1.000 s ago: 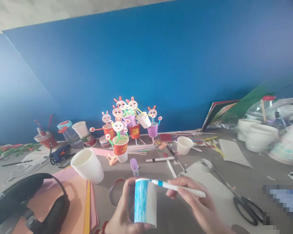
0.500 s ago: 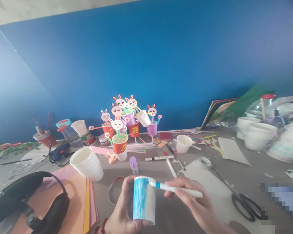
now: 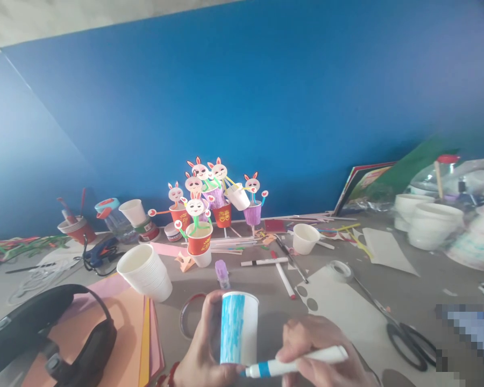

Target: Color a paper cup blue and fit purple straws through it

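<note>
White paper cup (image 3: 232,328), in work, about halfway coloured on the side that shows. It sits in the left hand (image 3: 197,352), over the bench (image 3: 250,282) towards its near side, roughly upright. Left part of that side done in blue, streaky, pale gaps between strokes; right part plain white, uncoloured. Far side of the cup hidden from here, so no count on that.

Left hand curled round the cup, fingers at the rim, thumb low by the base. Right hand (image 3: 317,344) pinches a blue marker (image 3: 326,354), cap off, tip low beside the left thumb, near the cup's base; can't tell for sure whether the tip touches the cup or thumb, too tight an angle.

Rabbit-faced figures (image 3: 194,207) stand in cups near the bench's far edge, by the blue wall (image 3: 306,107), faces and arms on. Among them a purple-streaked cup (image 3: 252,216), coloured well round the part in view; red printed cups too. By comparison the cup in the hand has only the partial blue coat and no face or arms.

Stack of white cups (image 3: 145,274) left of the hands, uncoloured. Between hands and figures: a purple-topped bottle (image 3: 221,271), a black-capped marker (image 3: 264,262), a red-capped marker (image 3: 283,279). Towards the bench's right edge: scissors (image 3: 394,325), tape roll (image 3: 341,271) on a white sheet (image 3: 339,301).
</note>
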